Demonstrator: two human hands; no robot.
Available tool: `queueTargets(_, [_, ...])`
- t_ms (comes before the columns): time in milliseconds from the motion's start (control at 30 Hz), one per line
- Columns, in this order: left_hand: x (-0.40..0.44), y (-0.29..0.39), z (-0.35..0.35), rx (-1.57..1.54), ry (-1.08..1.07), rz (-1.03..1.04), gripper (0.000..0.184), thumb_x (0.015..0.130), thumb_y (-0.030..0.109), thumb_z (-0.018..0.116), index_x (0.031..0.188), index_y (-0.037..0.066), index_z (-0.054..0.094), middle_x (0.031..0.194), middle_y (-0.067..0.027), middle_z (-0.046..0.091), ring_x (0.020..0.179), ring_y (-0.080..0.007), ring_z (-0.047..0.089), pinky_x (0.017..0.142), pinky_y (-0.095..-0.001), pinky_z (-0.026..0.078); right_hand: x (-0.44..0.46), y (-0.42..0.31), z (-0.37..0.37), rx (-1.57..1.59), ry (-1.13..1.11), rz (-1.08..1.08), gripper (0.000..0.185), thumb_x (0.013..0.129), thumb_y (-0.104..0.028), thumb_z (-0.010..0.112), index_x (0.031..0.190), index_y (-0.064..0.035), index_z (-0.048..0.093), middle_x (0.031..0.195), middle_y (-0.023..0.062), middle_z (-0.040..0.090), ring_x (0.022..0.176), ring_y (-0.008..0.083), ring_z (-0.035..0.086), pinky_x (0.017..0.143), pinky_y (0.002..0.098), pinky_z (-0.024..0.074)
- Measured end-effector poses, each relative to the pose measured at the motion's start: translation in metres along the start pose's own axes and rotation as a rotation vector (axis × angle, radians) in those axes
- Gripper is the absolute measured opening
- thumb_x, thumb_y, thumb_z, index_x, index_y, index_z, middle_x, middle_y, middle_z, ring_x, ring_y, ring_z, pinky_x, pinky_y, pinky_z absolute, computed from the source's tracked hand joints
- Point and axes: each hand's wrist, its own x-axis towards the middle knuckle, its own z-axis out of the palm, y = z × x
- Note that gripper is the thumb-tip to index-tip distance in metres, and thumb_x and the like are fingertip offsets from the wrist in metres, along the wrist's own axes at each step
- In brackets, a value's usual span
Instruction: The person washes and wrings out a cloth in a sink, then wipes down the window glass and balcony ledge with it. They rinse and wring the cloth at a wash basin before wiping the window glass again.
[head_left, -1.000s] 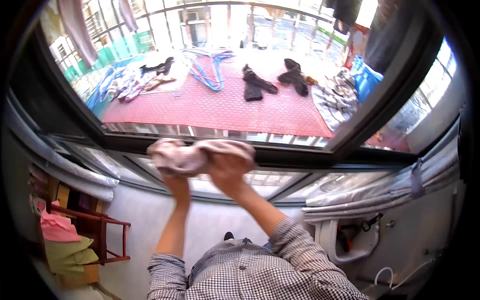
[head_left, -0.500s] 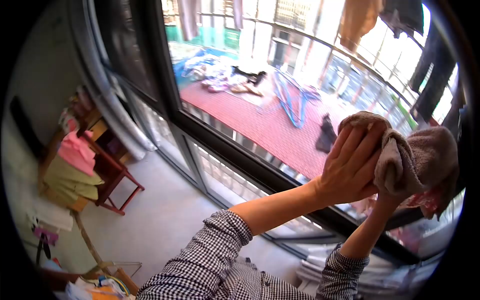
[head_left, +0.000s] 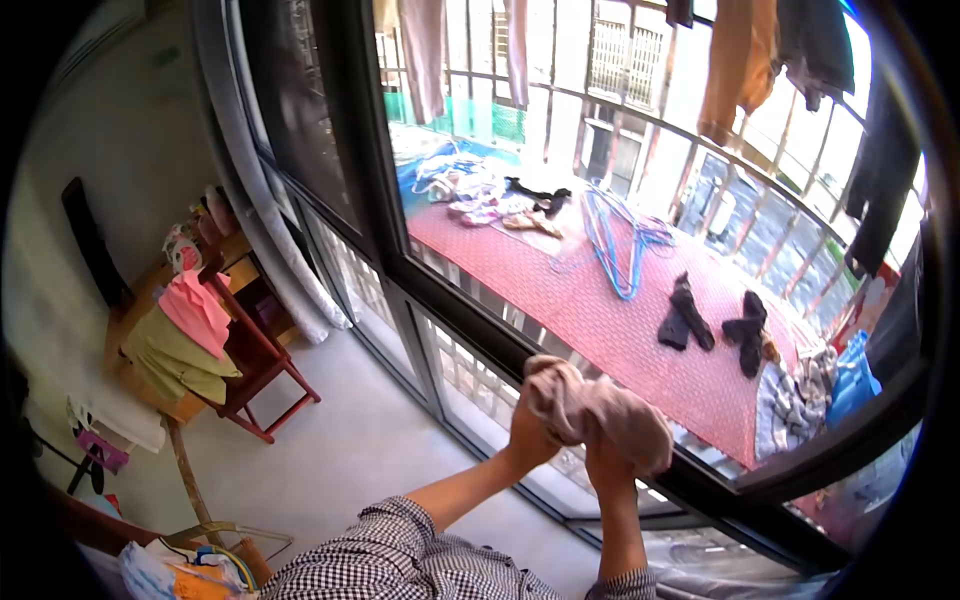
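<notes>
A bunched, brownish-grey cloth (head_left: 610,412) is between my two hands, in front of the dark window frame (head_left: 470,325). My left hand (head_left: 530,437) is closed on the cloth's left end; its fingertips are partly hidden by the folds. Under the right end, my right hand (head_left: 607,465) grips the same cloth, with most of its fingers behind the fabric. Beyond the frame lies a red patterned mat (head_left: 550,300), with blue hangers (head_left: 615,250) and dark socks (head_left: 686,318) on it.
Orange-brown trousers (head_left: 738,75) and dark clothes hang outside by the window bars. A plaid cloth (head_left: 790,410) lies at the mat's right end. At left stands a red-brown chair (head_left: 265,385) draped with pink and olive garments, near a grey curtain (head_left: 270,220).
Both hands have come down and to the left with the cloth, from in front of the upper right pane to near the lower window rail. The view has shifted too.
</notes>
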Motion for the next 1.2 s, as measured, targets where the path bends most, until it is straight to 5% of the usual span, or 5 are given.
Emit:
queueTargets(167, [0.024, 0.014, -0.037, 0.84, -0.194, 0.555, 0.032, 0.083, 0.025, 0.061, 0.105, 0.003, 0.062, 0.108, -0.0142, 0.057, 0.106, -0.0346, 0.051, 0.097, -0.0455, 0.037, 0.018, -0.002, 0.025, -0.028, 0.144, -0.061, 0.037, 0.089, -0.03, 0.057, 0.115, -0.0044, 0.059, 0.115, 0.0173, 0.058, 0.112, 0.0354, 0.051, 0.103, 0.0456, 0.031])
queueTargets(567, [0.257, 0.082, -0.182, 1.061, -0.001, 0.938, 0.026, 0.078, 0.034, 0.06, 0.088, 0.013, 0.071, 0.093, -0.0164, 0.064, 0.105, -0.0403, 0.051, 0.093, -0.0494, 0.036, 0.282, -0.188, 0.048, -0.254, 0.533, -0.489, 0.038, 0.083, -0.021, 0.061, 0.118, -0.0061, 0.057, 0.116, 0.0133, 0.058, 0.113, 0.027, 0.053, 0.101, 0.0393, 0.0367])
queueTargets(733, [0.344, 0.179, -0.205, 1.112, -0.068, 0.888, 0.047, 0.081, 0.024, 0.061, 0.121, 0.002, 0.05, 0.126, -0.0178, 0.047, 0.116, -0.04, 0.043, 0.088, -0.047, 0.04, 0.376, -0.255, 0.066, -0.084, 0.694, -0.463, 0.055, 0.084, -0.021, 0.06, 0.133, -0.0049, 0.041, 0.13, 0.019, 0.047, 0.122, 0.0333, 0.043, 0.106, 0.0396, 0.0303])
queueTargets(933, [0.268, 0.066, -0.274, 0.785, 0.052, 0.829, 0.043, 0.076, 0.033, 0.069, 0.11, 0.007, 0.061, 0.117, -0.0235, 0.051, 0.109, -0.0407, 0.048, 0.092, -0.0555, 0.035, 0.296, -0.241, 0.158, -0.133, 0.379, -0.337, 0.051, 0.083, -0.019, 0.061, 0.13, -0.007, 0.045, 0.123, 0.0138, 0.052, 0.118, 0.0285, 0.048, 0.103, 0.0394, 0.0343])
queueTargets(1200, [0.187, 0.067, -0.32, 0.914, -0.223, 0.02, 0.036, 0.076, 0.025, 0.069, 0.106, 0.008, 0.059, 0.113, -0.0189, 0.054, 0.107, -0.0397, 0.049, 0.09, -0.0513, 0.04, 0.203, -0.229, 0.232, 0.004, 0.187, -0.167, 0.03, 0.08, -0.016, 0.057, 0.109, -0.0083, 0.06, 0.104, 0.0135, 0.062, 0.098, 0.0331, 0.058, 0.084, 0.0417, 0.047])
